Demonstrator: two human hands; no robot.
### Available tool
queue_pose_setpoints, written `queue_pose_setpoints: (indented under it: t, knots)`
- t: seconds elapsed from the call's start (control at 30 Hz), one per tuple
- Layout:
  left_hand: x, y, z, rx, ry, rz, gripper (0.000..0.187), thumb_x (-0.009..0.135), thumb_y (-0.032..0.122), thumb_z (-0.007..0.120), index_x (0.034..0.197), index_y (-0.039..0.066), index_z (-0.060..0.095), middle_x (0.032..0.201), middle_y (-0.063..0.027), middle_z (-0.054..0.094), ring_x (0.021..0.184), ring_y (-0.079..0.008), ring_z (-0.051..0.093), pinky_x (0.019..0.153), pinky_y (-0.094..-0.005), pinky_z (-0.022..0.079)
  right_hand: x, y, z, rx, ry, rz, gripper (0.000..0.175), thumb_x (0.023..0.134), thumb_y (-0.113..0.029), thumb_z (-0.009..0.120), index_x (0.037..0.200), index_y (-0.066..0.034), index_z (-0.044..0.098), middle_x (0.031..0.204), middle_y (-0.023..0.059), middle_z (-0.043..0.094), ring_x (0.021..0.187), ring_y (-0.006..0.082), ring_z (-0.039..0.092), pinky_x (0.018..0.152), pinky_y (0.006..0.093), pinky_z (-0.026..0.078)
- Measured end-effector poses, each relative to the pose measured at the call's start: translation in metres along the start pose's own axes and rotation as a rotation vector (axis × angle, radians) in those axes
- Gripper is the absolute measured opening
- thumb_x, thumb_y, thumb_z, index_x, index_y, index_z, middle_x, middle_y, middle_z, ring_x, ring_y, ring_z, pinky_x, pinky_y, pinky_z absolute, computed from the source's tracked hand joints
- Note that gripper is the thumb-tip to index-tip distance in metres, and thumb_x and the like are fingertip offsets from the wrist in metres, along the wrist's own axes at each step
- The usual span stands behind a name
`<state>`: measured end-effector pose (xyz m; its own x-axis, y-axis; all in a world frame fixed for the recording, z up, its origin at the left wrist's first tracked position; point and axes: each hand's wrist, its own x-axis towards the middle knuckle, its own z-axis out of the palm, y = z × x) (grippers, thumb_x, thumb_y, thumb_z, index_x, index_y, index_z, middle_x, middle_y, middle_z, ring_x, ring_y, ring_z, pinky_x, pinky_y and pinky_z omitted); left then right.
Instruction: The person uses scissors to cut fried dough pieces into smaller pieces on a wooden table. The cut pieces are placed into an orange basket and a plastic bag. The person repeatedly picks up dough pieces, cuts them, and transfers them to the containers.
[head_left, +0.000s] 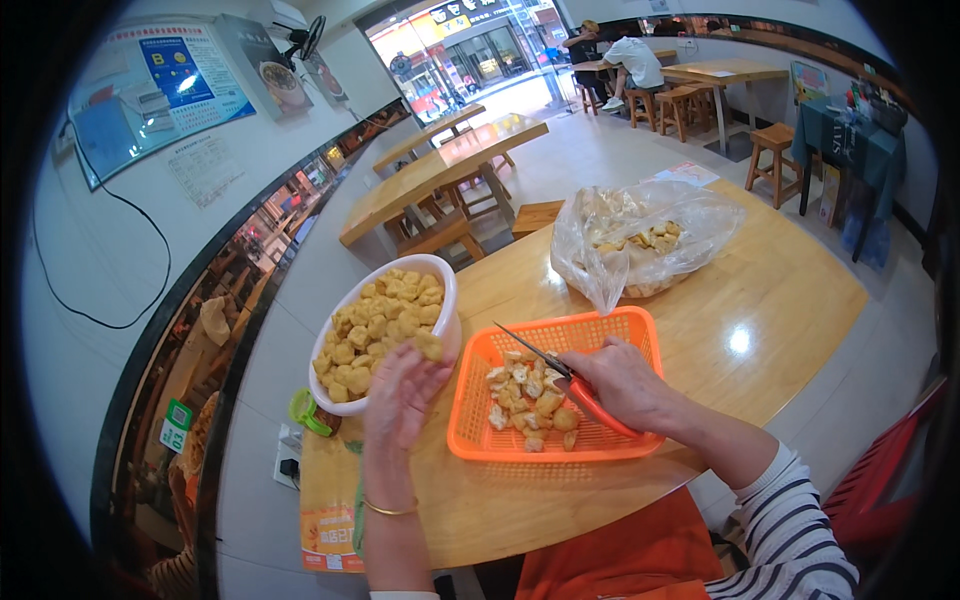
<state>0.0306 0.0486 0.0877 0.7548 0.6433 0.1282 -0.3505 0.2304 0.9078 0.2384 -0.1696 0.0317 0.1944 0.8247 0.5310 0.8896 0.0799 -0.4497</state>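
My left hand (405, 390) holds a golden fried tofu puff (428, 346) in its fingertips, at the right rim of a white plastic tub (452, 311) heaped with similar puffs (382, 319). My right hand (619, 379) grips red-handled scissors (589, 397); their blades point up and left over an orange plastic basket (555, 454). Cut pieces (529, 390) with pale insides lie in the basket, along with some rounder golden ones. Behind the basket rests a clear plastic bag (645, 240) with more pieces inside.
The wooden table (757, 300) carries everything. A green-lidded jar (315, 412) stands beside the tub, near a wall socket (288, 457). Wooden stools (536, 217) and other tables (450, 169) stand beyond. Two people (630, 64) sit at a far table. A red chair (885, 480) is at right.
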Motion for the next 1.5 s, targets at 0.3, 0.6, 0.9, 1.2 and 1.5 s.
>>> queue_pose_setpoints:
  t: [0.3,0.6,0.9,1.2,1.5]
  knots:
    - [-0.007,-0.062,0.024,-0.172,-0.027,-0.077,0.028,0.093,0.0,0.061,0.12,-0.001,0.054,0.122,-0.0188,0.063,0.114,-0.0318,0.065,0.099,-0.0359,0.056,-0.004,0.002,0.001,-0.14,-0.101,0.044,0.035,0.09,-0.009,0.057,0.125,-0.0058,0.052,0.09,0.0136,0.06,0.087,0.0303,0.057,0.091,0.0432,0.037]
    - [-0.016,-0.073,0.025,-0.155,-0.084,-0.101,0.028,0.097,0.005,0.059,0.125,-0.001,0.056,0.125,-0.0184,0.064,0.113,-0.0283,0.066,0.096,-0.0368,0.058,-0.006,-0.002,0.009,-0.292,-0.075,-0.042,0.046,0.088,-0.007,0.058,0.133,-0.0044,0.048,0.091,0.011,0.055,0.093,0.0281,0.057,0.096,0.0495,0.034]
    - [-0.023,-0.07,0.023,-0.17,-0.101,-0.1,0.039,0.088,-0.006,0.064,0.126,0.0,0.056,0.129,-0.0147,0.061,0.114,-0.0215,0.062,0.099,-0.0378,0.053,-0.005,-0.005,0.004,-0.185,-0.163,-0.009,0.051,0.09,-0.009,0.056,0.139,-0.0049,0.045,0.095,0.0126,0.055,0.097,0.0294,0.057,0.102,0.0516,0.031]
    - [-0.023,-0.079,0.031,0.23,0.087,0.179,0.039,0.081,-0.012,0.072,0.112,0.001,0.054,0.123,-0.0151,0.06,0.112,-0.0185,0.06,0.097,-0.032,0.055,-0.006,-0.003,0.008,-0.24,-0.1,-0.056,0.036,0.088,-0.011,0.056,0.121,0.0012,0.049,0.09,0.0174,0.06,0.091,0.0334,0.059,0.095,0.0526,0.037]
    - [-0.029,-0.085,0.047,0.326,0.028,0.261,0.036,0.082,-0.015,0.07,0.11,0.0,0.052,0.117,-0.0134,0.061,0.108,-0.0191,0.064,0.094,-0.0306,0.057,-0.006,-0.003,0.007,-0.242,-0.144,-0.044,0.037,0.089,-0.012,0.055,0.123,0.0025,0.05,0.09,0.0176,0.061,0.091,0.033,0.06,0.096,0.0519,0.036]
